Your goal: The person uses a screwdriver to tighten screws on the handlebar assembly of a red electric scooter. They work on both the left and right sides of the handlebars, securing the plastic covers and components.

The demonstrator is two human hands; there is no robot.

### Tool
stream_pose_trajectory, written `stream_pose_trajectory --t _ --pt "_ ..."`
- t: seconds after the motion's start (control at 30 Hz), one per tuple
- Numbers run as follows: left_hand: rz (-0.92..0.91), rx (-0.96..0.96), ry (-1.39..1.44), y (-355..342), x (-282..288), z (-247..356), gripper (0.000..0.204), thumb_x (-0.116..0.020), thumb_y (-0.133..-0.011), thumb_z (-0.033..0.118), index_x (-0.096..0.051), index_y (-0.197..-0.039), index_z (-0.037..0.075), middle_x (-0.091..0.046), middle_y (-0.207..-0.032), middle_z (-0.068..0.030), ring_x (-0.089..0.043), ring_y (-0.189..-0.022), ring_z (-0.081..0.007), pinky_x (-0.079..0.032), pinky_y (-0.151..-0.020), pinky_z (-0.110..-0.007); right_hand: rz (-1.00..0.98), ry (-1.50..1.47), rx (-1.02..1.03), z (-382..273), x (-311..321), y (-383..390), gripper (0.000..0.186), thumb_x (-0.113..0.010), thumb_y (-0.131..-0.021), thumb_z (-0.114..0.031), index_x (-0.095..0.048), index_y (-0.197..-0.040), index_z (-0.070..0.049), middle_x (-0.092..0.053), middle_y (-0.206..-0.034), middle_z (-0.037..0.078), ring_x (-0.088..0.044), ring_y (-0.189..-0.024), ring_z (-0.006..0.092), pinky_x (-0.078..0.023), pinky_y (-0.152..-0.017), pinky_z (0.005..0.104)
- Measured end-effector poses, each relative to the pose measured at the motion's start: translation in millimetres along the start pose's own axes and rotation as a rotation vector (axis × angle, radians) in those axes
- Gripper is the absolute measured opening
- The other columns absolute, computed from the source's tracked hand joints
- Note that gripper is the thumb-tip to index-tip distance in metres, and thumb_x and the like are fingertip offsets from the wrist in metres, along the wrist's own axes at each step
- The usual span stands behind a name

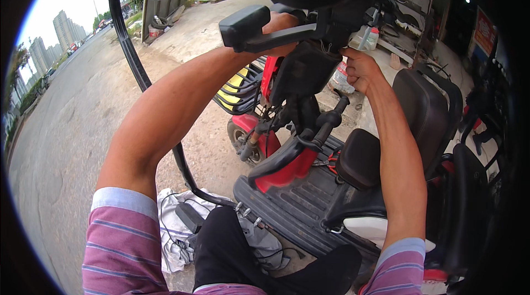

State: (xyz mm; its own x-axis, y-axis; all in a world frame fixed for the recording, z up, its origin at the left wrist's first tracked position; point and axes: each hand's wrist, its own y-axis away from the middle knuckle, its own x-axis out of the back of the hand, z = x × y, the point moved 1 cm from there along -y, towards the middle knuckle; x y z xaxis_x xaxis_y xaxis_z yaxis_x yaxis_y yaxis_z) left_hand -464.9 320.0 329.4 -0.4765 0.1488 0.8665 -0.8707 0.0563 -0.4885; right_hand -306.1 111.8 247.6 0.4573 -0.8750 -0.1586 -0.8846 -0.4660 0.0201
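Both my arms reach up to the steering head of a red and black electric scooter [290, 170]. My left hand [282, 22] is behind the black arm of the handlebar [292, 35]; its fingers are mostly hidden. On the other side, my right hand [360, 69] is closed, thumb and forefinger together at the lower edge of the steering head. What it pinches, if anything, is too small to make out. A few thin wires [326, 46] hang close by, above a black front panel [303, 71].
A black frame bar [130, 46] curves down on the left. A dark padded seat [422, 112] stands on the right, behind the ribbed footboard [309, 206]. A white cloth [171, 228] with cables lies on the ground. The front basket [243, 88] holds something yellow.
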Motion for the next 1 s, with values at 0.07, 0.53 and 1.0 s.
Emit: stream_pose_trajectory --t 0.07,0.53,1.0 --pt "0.012 0.012 -0.014 -1 -1 1 0.032 -0.07 -0.083 0.018 -0.069 -0.115 0.012 -0.071 -0.104 -0.0177 -0.068 -0.099 -0.0358 -0.054 -0.083 -0.044 0.0 -0.051 -0.021 -1 -3 -1 0.031 -0.069 -0.088 -0.02 -0.044 -0.07 -0.019 -0.029 -0.059 -0.009 -0.021 -0.048 0.0048 -0.015 -0.045 0.0281" --pt "-0.112 -0.034 -0.01 -28 -35 -25 0.035 -0.054 -0.096 0.02 -0.063 -0.126 0.003 -0.065 -0.122 -0.0211 -0.061 -0.115 -0.0305 -0.045 -0.104 -0.042 -0.002 0.105 0.145 -5 0 4 0.013 -0.07 -0.087 -0.017 -0.06 -0.088 -0.009 -0.04 -0.061 -0.005 -0.032 -0.05 0.0072 -0.022 -0.045 0.027" --pt "0.097 -0.075 0.101 -45 -64 -71 0.04 -0.07 -0.081 0.026 -0.066 -0.117 0.011 -0.069 -0.111 -0.0198 -0.065 -0.107 -0.0391 -0.053 -0.089 -0.045 0.202 0.325 0.489 22 -12 2 0.02 -0.07 -0.089 -0.022 -0.071 -0.098 -0.005 -0.063 -0.084 0.002 -0.055 -0.081 0.0101 -0.043 -0.073 0.0274"
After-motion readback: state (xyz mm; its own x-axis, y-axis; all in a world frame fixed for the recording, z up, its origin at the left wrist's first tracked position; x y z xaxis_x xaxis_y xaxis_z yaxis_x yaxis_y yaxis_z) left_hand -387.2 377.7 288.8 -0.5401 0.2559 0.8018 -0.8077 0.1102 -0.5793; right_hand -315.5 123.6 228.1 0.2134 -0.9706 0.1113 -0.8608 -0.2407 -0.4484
